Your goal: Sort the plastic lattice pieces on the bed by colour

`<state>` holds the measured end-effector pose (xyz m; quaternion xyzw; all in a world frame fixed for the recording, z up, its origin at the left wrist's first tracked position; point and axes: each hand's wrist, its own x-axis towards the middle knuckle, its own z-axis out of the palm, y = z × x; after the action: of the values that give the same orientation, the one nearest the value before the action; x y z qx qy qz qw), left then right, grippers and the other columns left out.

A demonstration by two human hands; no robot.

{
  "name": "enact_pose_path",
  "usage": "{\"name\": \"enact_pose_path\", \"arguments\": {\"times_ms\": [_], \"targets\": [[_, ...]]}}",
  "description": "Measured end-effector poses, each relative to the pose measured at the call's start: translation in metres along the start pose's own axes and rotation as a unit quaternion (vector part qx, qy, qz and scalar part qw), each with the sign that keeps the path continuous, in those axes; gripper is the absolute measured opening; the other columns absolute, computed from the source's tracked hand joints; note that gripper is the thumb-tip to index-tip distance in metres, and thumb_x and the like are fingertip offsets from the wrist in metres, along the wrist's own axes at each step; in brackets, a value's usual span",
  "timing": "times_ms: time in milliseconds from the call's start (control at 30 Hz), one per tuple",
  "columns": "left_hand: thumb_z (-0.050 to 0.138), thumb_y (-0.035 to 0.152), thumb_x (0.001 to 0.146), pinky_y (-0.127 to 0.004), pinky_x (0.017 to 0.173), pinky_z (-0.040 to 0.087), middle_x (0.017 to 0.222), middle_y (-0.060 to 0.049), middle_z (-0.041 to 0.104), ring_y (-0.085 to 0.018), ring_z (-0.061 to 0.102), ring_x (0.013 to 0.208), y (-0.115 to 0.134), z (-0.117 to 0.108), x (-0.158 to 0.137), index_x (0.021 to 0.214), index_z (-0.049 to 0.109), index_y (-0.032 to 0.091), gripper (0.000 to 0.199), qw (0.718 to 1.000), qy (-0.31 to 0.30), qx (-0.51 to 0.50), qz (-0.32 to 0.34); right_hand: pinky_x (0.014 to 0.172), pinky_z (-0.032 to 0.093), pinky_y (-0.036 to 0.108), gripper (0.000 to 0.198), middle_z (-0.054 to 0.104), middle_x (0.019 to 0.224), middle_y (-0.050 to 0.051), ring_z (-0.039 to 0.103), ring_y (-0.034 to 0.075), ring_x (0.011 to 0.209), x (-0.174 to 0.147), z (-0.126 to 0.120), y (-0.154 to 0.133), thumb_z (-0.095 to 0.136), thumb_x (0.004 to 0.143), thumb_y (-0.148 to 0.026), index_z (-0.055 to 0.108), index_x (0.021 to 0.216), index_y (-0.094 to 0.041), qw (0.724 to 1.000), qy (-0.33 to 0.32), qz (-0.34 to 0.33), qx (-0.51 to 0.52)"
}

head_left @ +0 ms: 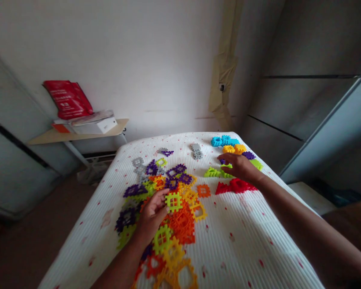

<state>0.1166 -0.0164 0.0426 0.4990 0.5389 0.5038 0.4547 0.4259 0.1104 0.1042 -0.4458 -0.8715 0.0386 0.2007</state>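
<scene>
My left hand (154, 210) pinches a lime-green square plastic building tile (173, 202) with a window-like cross, above a mixed heap of interlocking tiles. My right hand (239, 165) reaches to the sorted piles at the right, its thumb and fingers closed around a small purple tile (222, 161) that is mostly hidden. Just below that hand lie lime-green tiles (212, 172) and a red pile (239, 185). Another purple tile (248, 155) shows behind it. Orange tiles (182, 222) and yellow tiles (173, 253) spread through the heap.
The tiles rest on a bed-like surface with a white ribbed cover (228, 237). Blue tiles (224, 141), yellow tiles (234, 149) and grey tiles (196, 151) sit in separate groups towards the back. A side table (48, 137) with a red bag (67, 99) stands at left.
</scene>
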Motion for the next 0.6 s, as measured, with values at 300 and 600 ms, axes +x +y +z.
{"name": "enact_pose_path", "arguments": {"times_ms": [300,600], "targets": [[0.061,0.027,0.065,-0.029,0.072,0.049,0.095,-0.005,0.062,-0.018,0.061,0.08,-0.003,0.0,-0.001,0.121,0.045,0.017,0.058,1.0,0.0,-0.011,-0.019,0.085,0.045,0.035,0.047,0.053,0.124,0.011,0.052,0.023,0.107,-0.012,0.066,-0.127,0.062,0.076,-0.037,0.05,0.118,-0.018,0.981,0.022,-0.181,0.066],[0.066,0.033,0.063,-0.027,0.069,0.05,0.096,-0.005,0.064,-0.019,0.061,0.082,-0.009,-0.002,0.003,0.121,0.046,0.02,0.063,1.0,0.0,-0.007,-0.027,0.067,0.042,0.031,0.039,0.063,0.101,0.006,0.053,0.021,0.087,-0.01,0.079,-0.148,0.057,0.079,-0.043,0.052,0.11,-0.02,0.984,0.021,-0.172,-0.047]]}}
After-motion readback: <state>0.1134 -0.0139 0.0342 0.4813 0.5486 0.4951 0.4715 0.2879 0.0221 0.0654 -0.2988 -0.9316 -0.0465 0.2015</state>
